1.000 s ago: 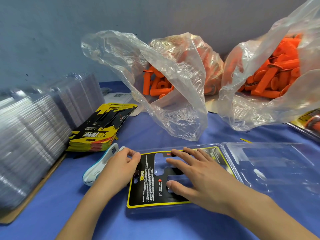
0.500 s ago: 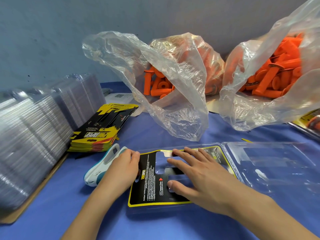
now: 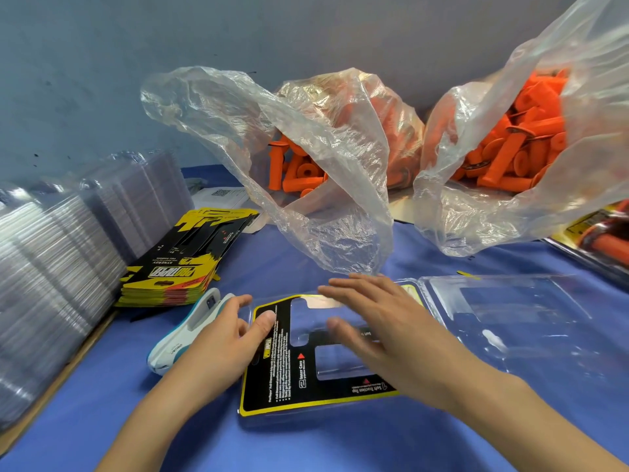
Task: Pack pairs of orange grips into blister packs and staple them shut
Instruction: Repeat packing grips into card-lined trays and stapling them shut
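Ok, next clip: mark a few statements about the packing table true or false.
1. The blister pack lies open. True.
2. Two clear bags of orange grips stand behind it. True.
3. A pair of grips already sits in the open pack. False: it holds only the card insert.
4. The left hand grips the stapler. False: the stapler lies ungripped beside it, and the thumb rests on the insert.
5. The right hand is a fist. False: its fingers are spread over the insert.
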`<state>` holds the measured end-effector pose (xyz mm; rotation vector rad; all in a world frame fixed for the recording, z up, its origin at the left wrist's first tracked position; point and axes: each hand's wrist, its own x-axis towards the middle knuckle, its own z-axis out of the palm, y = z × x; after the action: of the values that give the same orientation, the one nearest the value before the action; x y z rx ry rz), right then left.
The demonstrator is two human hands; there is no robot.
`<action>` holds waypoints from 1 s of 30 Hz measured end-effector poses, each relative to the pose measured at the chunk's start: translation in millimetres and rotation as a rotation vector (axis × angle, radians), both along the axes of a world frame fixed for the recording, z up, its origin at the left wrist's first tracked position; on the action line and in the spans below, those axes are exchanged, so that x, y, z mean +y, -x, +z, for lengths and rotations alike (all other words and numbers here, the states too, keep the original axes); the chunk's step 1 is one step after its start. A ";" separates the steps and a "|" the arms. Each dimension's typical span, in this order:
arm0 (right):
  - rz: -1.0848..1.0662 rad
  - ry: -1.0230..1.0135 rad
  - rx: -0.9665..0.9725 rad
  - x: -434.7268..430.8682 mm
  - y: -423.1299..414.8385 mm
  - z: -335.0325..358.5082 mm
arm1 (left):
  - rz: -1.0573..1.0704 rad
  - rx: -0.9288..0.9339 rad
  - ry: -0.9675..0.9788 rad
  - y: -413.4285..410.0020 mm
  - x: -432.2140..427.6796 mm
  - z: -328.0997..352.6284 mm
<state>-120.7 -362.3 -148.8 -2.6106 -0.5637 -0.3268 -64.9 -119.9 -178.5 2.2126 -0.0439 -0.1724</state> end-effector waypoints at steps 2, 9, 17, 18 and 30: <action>-0.050 -0.071 -0.066 -11.7 -0.2 5.0 | 0.037 -0.055 -0.026 1.9 1.0 0.9; -0.024 -0.056 -0.125 -12.5 18.1 -0.5 | -0.117 -0.756 -0.316 39.0 10.3 19.3; 0.191 0.335 -0.419 8.5 37.5 -16.7 | -0.509 -1.030 -0.542 67.6 6.3 -4.8; 0.190 0.364 -0.420 9.1 38.1 -18.4 | -0.518 -1.031 -0.559 68.0 5.4 -6.5; 0.181 0.364 -0.418 2.6 40.9 -28.1 | -0.626 -0.971 -0.580 69.3 8.4 -6.9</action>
<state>-161.6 -359.7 -176.9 -2.8148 -1.0827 -0.7836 -134.2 -111.4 -185.4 2.5621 -1.3617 0.6375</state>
